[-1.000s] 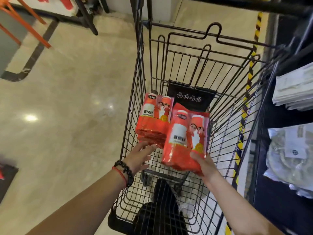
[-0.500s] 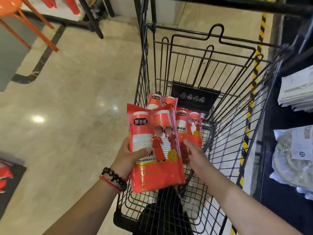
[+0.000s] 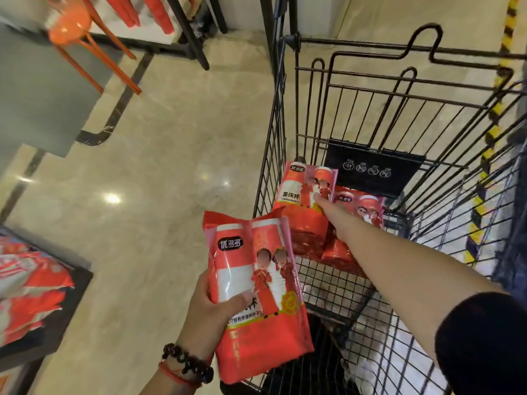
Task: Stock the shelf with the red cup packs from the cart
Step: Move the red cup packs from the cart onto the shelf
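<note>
Red cup packs: one held, two in the wire cart [image 3: 273, 155].
Head view: left hand [image 3: 211, 312] grips a pack [image 3: 256, 295] beside the cart; right hand [image 3: 330, 208] reaches the two packs [image 3: 302, 195] inside, its grasp apparently hidden, so undetermined.

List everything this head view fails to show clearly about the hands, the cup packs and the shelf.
- Right hand: its fingers reach between the two red cup packs in the black wire cart, so any grasp is hidden.
- Right-hand pack in the cart: lower part covered by the forearm.
- Left hand: fingers hidden behind the held red cup pack.
- Dark shelf with red packs: cut off by the left edge, blurred.
</note>
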